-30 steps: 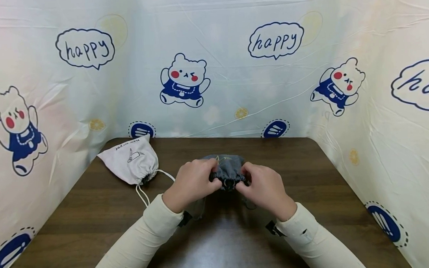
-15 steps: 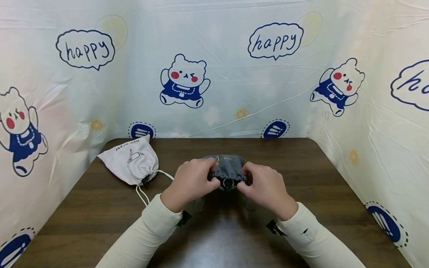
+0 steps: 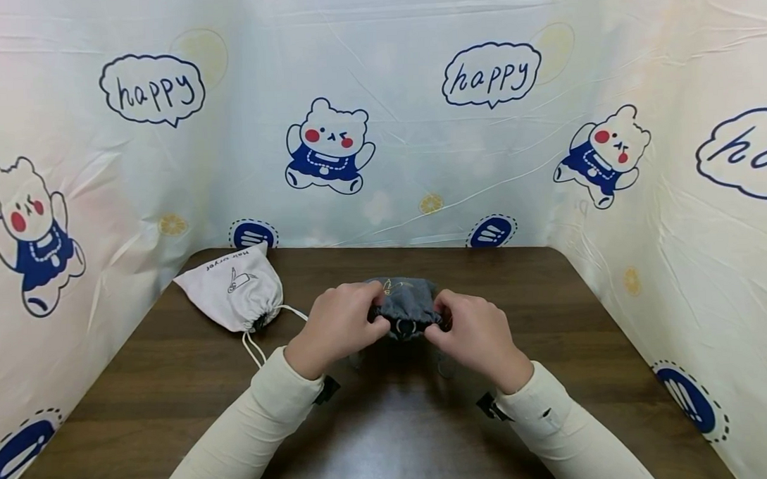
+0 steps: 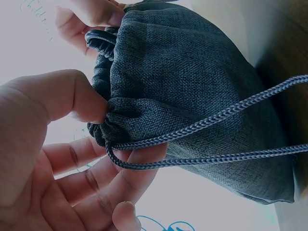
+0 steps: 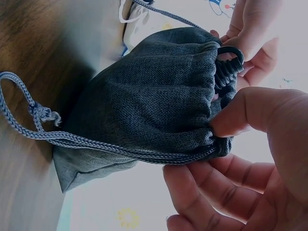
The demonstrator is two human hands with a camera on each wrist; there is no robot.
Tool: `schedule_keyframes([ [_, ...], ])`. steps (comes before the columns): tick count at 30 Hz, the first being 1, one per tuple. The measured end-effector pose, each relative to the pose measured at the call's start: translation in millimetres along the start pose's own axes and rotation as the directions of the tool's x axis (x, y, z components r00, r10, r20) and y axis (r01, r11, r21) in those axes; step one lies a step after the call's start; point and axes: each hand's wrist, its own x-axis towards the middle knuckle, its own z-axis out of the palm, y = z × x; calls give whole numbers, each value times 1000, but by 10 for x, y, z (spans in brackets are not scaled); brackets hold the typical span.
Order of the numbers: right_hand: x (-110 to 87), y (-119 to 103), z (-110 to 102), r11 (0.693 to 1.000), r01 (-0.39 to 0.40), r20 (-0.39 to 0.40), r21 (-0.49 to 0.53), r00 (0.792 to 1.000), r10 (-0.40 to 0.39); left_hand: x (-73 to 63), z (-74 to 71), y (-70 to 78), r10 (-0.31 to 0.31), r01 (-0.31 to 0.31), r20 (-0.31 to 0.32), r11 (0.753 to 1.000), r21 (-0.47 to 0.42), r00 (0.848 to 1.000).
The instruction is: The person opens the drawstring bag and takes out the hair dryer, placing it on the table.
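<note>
fingers pinch dark-grey drawstring bag by gathered mouth — coarse weave

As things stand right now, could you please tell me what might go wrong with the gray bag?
The black coiled piece pokes out at the mouth of the gray bag, so it could catch if the rim tightened. The left hand and right hand pinch only the rim, which might slip. In the head view, a white string lies close by the left hand and could snag.
</note>
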Motion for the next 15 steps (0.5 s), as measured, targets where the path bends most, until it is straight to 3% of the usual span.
schedule_keyframes([
  [15,5,24,-4,1000,-1,0,-2,1000,1,-7,-20,-9,2,-2,0,1000,8,1000],
])
